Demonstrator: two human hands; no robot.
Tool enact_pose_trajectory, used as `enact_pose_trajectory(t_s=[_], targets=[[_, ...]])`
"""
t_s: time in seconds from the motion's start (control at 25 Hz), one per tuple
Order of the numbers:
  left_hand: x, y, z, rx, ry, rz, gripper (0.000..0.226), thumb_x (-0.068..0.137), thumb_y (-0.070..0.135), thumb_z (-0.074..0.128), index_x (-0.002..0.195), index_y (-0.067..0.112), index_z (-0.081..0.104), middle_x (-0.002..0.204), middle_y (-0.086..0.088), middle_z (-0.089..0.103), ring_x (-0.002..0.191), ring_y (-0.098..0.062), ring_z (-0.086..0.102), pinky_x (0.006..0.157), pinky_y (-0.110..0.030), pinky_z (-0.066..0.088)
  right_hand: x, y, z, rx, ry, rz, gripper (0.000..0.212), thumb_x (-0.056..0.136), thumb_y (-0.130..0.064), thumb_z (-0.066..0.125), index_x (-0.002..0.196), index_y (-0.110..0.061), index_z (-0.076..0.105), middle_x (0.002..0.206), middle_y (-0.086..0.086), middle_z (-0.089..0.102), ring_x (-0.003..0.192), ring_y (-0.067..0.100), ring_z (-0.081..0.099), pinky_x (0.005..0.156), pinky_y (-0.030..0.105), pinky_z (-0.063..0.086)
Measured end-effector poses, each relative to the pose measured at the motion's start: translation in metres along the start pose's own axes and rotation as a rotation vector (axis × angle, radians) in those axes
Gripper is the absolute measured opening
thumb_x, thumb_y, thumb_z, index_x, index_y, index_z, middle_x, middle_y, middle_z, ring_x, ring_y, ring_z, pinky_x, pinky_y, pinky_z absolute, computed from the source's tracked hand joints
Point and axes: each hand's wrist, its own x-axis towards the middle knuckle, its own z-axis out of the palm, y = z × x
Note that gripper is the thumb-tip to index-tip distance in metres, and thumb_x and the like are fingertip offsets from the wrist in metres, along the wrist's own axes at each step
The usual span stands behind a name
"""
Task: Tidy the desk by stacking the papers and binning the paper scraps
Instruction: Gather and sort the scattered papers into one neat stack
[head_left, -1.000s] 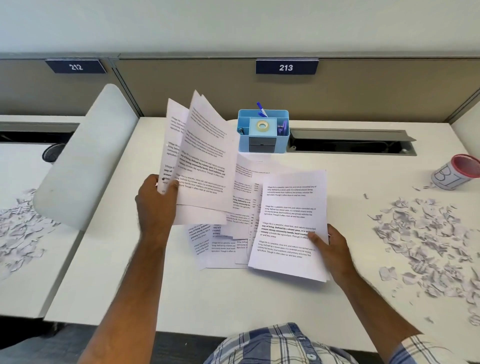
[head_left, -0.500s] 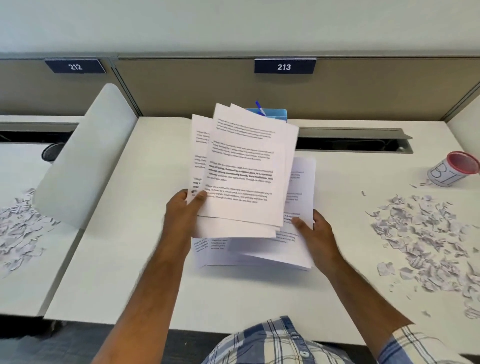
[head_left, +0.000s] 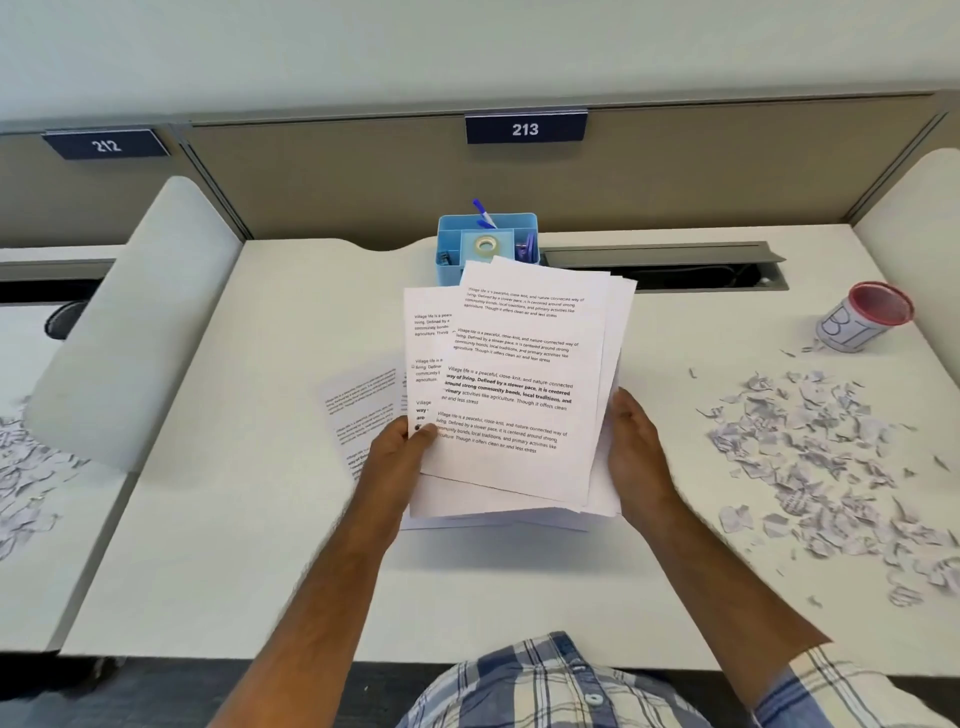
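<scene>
Person's got on a plaid button-up shirt, blue, navy and white checks, with a small white button showing on the front. Sleeves are short or rolled up, the right sleeve cuff sits just past the elbow. Both forearms bare, no watch-type stuff visible.

My printed papers fan unevenly, one sheet flat aside; torn scraps litter the worktop's right.
</scene>
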Motion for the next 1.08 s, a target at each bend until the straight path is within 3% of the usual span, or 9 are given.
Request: enact_pose_trajectory(t_s=[0.08,0.12,0.24,0.44,0.6,0.72,0.84,1.0,1.08], targets=[[-0.004,0.001,0.009,-0.025,-0.08,-0.012,0.027,0.107,0.023,0.059,0.133,0.024,0.067,0.129,0.009,0.074,0.122,-0.014,0.069,0.11,-0.045,0.051,-0.002,-0.003,-0.008,-0.016,0.0,-0.01,0.031,0.112,-0.034,0.037,0.127,-0.028,0.064,0.129,-0.016,0.067,0.117,0.0,0.059,0.095,0.011,0.043],[-0.007,0.002,0.014,-0.027,-0.122,-0.01,0.03,0.107,0.027,0.06,0.137,0.026,0.064,0.132,0.011,0.072,0.125,-0.012,0.067,0.111,-0.043,0.05,-0.002,-0.003,-0.012,-0.022,-0.028,-0.031,0.031,0.112,-0.031,0.036,0.125,-0.025,0.064,0.125,-0.017,0.07,0.115,0.001,0.062,0.091,0.012,0.046],[-0.011,0.005,0.03,0.035,-0.209,-0.017,0.036,0.106,0.037,0.06,0.142,0.032,0.06,0.136,0.017,0.069,0.128,-0.006,0.064,0.113,-0.041,0.047,0.0,-0.004,-0.027,0.012,-0.121,-0.087,0.031,0.111,-0.024,0.04,0.129,-0.01,0.061,0.122,-0.004,0.074,0.11,0.01,0.07,0.086,0.021,0.054],[-0.008,0.001,0.046,0.155,-0.246,0.011,0.04,0.1,0.034,0.07,0.139,0.036,0.061,0.136,0.019,0.069,0.128,-0.007,0.064,0.113,-0.045,0.049,0.012,-0.006,-0.047,-0.042,-0.181,-0.061,0.035,0.102,-0.015,0.061,0.137,-0.016,0.058,0.127,0.001,0.073,0.116,0.022,0.071,0.095,0.039,0.059],[-0.006,0.001,0.059,0.186,-0.208,0.061,0.036,0.097,0.021,0.076,0.13,0.03,0.067,0.126,0.015,0.074,0.121,-0.006,0.068,0.108,-0.039,0.053,0.025,-0.002,-0.064,-0.181,-0.186,-0.144,0.046,0.097,-0.013,0.07,0.14,-0.019,0.055,0.132,-0.002,0.07,0.123,0.019,0.066,0.107,0.052,0.051],[-0.001,0.003,0.07,0.199,-0.171,0.101,0.034,0.093,0.012,0.078,0.124,0.024,0.071,0.12,0.011,0.077,0.114,-0.009,0.071,0.104,-0.037,0.057,0.032,-0.002,-0.071,-0.245,-0.167,-0.223,0.052,0.095,-0.023,0.073,0.142,-0.021,0.054,0.138,-0.005,0.066,0.129,0.014,0.061,0.112,0.048,0.047],[0.005,0.005,0.082,0.217,-0.109,0.128,0.033,0.093,0.01,0.078,0.119,0.028,0.072,0.116,0.012,0.078,0.109,-0.009,0.073,0.097,-0.032,0.06,0.04,-0.004,-0.075,-0.265,-0.155,-0.223,0.05,0.091,-0.033,0.075,0.136,-0.021,0.059,0.131,-0.005,0.07,0.123,0.014,0.065,0.108,0.045,0.051],[0.015,0.008,0.09,0.242,-0.093,0.141,0.037,0.093,0.008,0.078,0.119,0.033,0.069,0.107,0.022,0.077,0.1,0.002,0.073,0.079,-0.015,0.058,0.049,-0.004,-0.074,-0.256,-0.153,-0.212,0.04,0.095,-0.013,0.073,0.133,-0.011,0.061,0.123,-0.007,0.073,0.113,0.004,0.069,0.096,0.021,0.055],[0.019,0.008,0.092,0.266,-0.084,0.139,0.038,0.093,0.009,0.078,0.116,0.038,0.068,0.102,0.027,0.076,0.097,0.006,0.072,0.074,-0.012,0.057,0.052,-0.005,-0.074,-0.269,-0.146,-0.208,0.039,0.094,-0.012,0.073,0.131,-0.013,0.062,0.12,-0.011,0.073,0.112,0.003,0.069,0.092,0.015,0.054]])
